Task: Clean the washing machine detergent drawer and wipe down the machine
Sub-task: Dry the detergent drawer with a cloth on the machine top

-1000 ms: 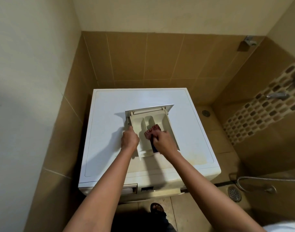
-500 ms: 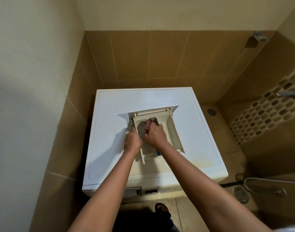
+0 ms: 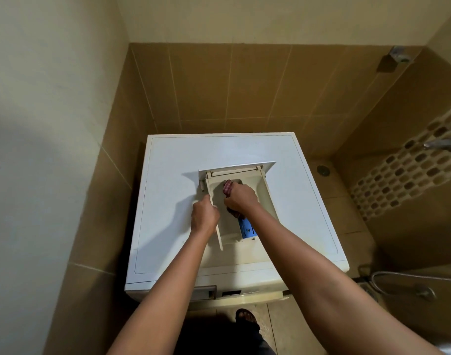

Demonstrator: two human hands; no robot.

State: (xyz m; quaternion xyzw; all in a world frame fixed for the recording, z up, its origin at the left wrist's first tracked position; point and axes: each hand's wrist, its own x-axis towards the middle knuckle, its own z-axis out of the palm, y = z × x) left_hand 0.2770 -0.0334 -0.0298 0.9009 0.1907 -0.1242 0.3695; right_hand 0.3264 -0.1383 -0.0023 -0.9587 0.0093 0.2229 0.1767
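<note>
A cream detergent drawer [image 3: 266,196] lies on top of the white washing machine [image 3: 168,170], its front panel toward the wall. My left hand [image 3: 204,216] grips the drawer's left side wall. My right hand [image 3: 241,197] is closed on a red checked cloth [image 3: 228,187] and presses it into the drawer's far compartment. A blue insert [image 3: 247,228] shows in the drawer's near right part, just under my right wrist.
Tiled walls close in behind and to the left of the machine. To the right are a tiled ledge with a drain [image 3: 323,170], a wall tap [image 3: 438,144] and a hose [image 3: 398,278] low down. A sandalled foot [image 3: 246,316] stands on the floor in front.
My right hand has pushed the cloth from the drawer's middle toward its far end. My left hand has kept its hold on the left wall. The camera view shifted a little.
</note>
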